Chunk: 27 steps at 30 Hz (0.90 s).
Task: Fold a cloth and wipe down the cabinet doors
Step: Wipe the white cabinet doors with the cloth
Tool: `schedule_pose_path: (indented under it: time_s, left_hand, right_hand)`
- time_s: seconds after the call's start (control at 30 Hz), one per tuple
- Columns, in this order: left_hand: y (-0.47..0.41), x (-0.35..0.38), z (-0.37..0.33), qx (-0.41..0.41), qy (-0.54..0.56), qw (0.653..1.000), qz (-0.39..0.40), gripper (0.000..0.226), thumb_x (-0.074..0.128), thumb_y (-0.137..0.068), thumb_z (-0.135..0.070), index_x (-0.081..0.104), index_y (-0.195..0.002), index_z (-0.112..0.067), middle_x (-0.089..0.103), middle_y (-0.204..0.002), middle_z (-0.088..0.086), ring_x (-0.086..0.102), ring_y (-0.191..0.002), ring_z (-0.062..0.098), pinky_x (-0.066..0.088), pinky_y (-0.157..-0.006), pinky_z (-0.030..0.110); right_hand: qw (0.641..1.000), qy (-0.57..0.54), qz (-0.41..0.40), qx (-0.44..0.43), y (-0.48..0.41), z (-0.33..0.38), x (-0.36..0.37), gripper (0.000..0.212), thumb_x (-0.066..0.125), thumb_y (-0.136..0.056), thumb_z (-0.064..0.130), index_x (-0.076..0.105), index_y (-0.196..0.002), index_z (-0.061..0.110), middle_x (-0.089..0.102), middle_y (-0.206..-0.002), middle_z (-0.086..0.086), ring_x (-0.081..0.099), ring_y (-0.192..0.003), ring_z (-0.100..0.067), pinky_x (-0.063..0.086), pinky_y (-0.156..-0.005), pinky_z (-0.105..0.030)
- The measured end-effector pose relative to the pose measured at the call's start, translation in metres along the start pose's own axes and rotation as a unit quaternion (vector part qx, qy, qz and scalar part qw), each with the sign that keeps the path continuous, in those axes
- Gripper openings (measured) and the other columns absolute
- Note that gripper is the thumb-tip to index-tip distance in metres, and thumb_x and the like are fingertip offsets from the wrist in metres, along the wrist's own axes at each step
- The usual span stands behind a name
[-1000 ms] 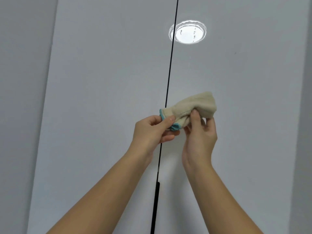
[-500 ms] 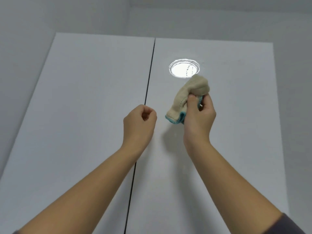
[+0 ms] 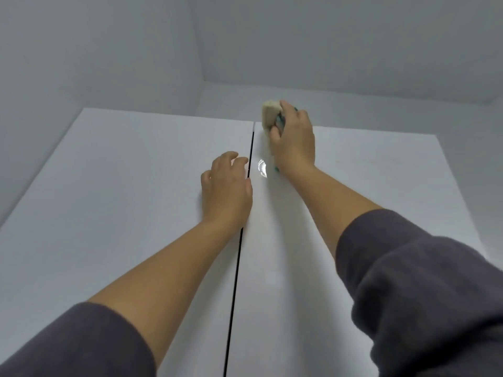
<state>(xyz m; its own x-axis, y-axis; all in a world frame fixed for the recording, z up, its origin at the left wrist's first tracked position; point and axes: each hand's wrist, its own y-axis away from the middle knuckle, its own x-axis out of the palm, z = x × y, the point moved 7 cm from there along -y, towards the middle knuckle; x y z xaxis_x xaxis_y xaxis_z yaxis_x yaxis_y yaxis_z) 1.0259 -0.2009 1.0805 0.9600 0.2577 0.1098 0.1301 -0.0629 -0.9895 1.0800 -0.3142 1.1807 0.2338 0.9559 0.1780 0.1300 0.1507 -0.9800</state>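
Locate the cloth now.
In the head view the cloth is gripped in the right hand at the top edge of the right cabinet door, just right of the seam.

My cloth (image 3: pixel 269 114) is a cream wad, folded thick, with a teal hem showing between my fingers. I grip it in my right hand (image 3: pixel 295 144) and press it to the top edge of the right door (image 3: pixel 367 172), just right of the dark gap (image 3: pixel 236 257) between the doors. Both doors are flat, glossy white and shut flush, the left door (image 3: pixel 122 200) lying across the gap, a small round glare (image 3: pixel 262 167) just right of it
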Motion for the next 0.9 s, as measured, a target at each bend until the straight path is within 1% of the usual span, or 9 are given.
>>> schedule_pose_path:
  time_s: [0.1,0.2,0.27,0.37,0.47,0.6,0.73,0.83,0.9]
  left_hand:
    - [0.002,0.018,0.004,0.023,-0.031,0.999,0.0,0.04,0.035,-0.1,-0.022,0.039,-0.139,-0.017,0.032,-0.15,0.002,0.026,-0.14,0.018,0.018,-0.112,0.034]
    - [0.005,0.023,0.007,0.037,-0.033,0.998,-0.026,0.041,0.032,-0.101,-0.023,0.038,-0.141,-0.017,0.034,-0.15,0.003,0.026,-0.141,0.019,0.019,-0.115,0.037]
    - [0.005,0.024,0.008,0.042,-0.033,0.998,-0.033,0.041,0.031,-0.101,-0.024,0.038,-0.14,-0.018,0.033,-0.149,0.002,0.026,-0.14,0.018,0.018,-0.114,0.036]
    - [0.004,0.026,0.009,0.045,-0.029,0.998,-0.041,0.039,0.03,-0.101,-0.024,0.04,-0.138,-0.019,0.035,-0.147,0.001,0.028,-0.139,0.018,0.019,-0.113,0.036]
    - [0.005,0.027,0.011,0.046,-0.03,0.998,-0.043,0.038,0.03,-0.101,-0.024,0.041,-0.137,-0.02,0.036,-0.147,0.0,0.028,-0.139,0.018,0.018,-0.112,0.035]
    - [0.006,0.024,0.011,0.046,-0.029,0.997,-0.051,0.038,0.032,-0.1,-0.023,0.042,-0.137,-0.02,0.037,-0.146,0.0,0.029,-0.138,0.017,0.018,-0.112,0.036]
    - [0.007,0.023,0.01,0.046,-0.022,0.998,-0.044,0.042,0.031,-0.102,-0.024,0.04,-0.143,-0.025,0.037,-0.148,0.002,0.029,-0.138,0.019,0.017,-0.114,0.037]
    - [0.007,0.022,0.01,0.044,-0.013,0.998,-0.047,0.04,0.034,-0.103,-0.023,0.045,-0.141,-0.026,0.039,-0.148,0.005,0.029,-0.14,0.021,0.016,-0.114,0.038]
    - [0.007,0.021,0.01,0.045,-0.007,0.998,-0.052,0.039,0.037,-0.102,-0.022,0.048,-0.14,-0.025,0.041,-0.147,0.006,0.03,-0.14,0.022,0.018,-0.113,0.039]
  right_hand:
    - [0.996,0.085,0.026,0.005,-0.005,-0.007,0.018,0.037,0.046,-0.094,0.026,0.053,-0.131,0.023,0.048,-0.126,-0.008,0.045,-0.115,-0.028,0.04,-0.093,-0.039]
    - [0.988,0.143,0.017,-0.053,-0.004,0.002,0.031,0.032,0.049,-0.093,0.033,0.062,-0.122,0.027,0.046,-0.123,-0.005,0.045,-0.108,-0.028,0.039,-0.087,-0.036]
    - [0.982,0.167,0.012,-0.081,-0.007,0.008,0.037,0.028,0.051,-0.092,0.028,0.066,-0.116,0.024,0.047,-0.123,-0.005,0.045,-0.105,-0.028,0.038,-0.083,-0.034]
    - [0.979,0.185,-0.001,-0.085,-0.015,0.004,0.035,0.026,0.051,-0.09,0.018,0.069,-0.108,0.024,0.048,-0.118,-0.004,0.046,-0.101,-0.028,0.035,-0.077,-0.03]
    - [0.979,0.191,-0.005,-0.076,-0.017,-0.003,0.032,0.027,0.051,-0.091,0.015,0.067,-0.111,0.024,0.047,-0.118,-0.004,0.047,-0.101,-0.027,0.034,-0.076,-0.028]
    - [0.98,0.188,-0.007,-0.063,-0.021,-0.011,0.024,0.03,0.05,-0.092,0.013,0.066,-0.114,0.026,0.046,-0.119,-0.005,0.047,-0.102,-0.028,0.038,-0.081,-0.029]
    - [0.983,0.177,-0.014,-0.05,-0.025,-0.031,0.008,0.031,0.048,-0.093,0.014,0.065,-0.116,0.027,0.046,-0.116,-0.005,0.046,-0.1,-0.028,0.041,-0.084,-0.032]
    - [0.983,0.179,-0.023,-0.037,-0.027,-0.049,-0.01,0.031,0.048,-0.093,0.016,0.063,-0.117,0.027,0.046,-0.116,-0.006,0.047,-0.101,-0.028,0.042,-0.087,-0.035]
    - [0.978,0.202,-0.033,-0.031,-0.03,-0.063,-0.023,0.032,0.049,-0.094,0.02,0.06,-0.122,0.029,0.047,-0.117,-0.007,0.048,-0.102,-0.029,0.039,-0.088,-0.034]
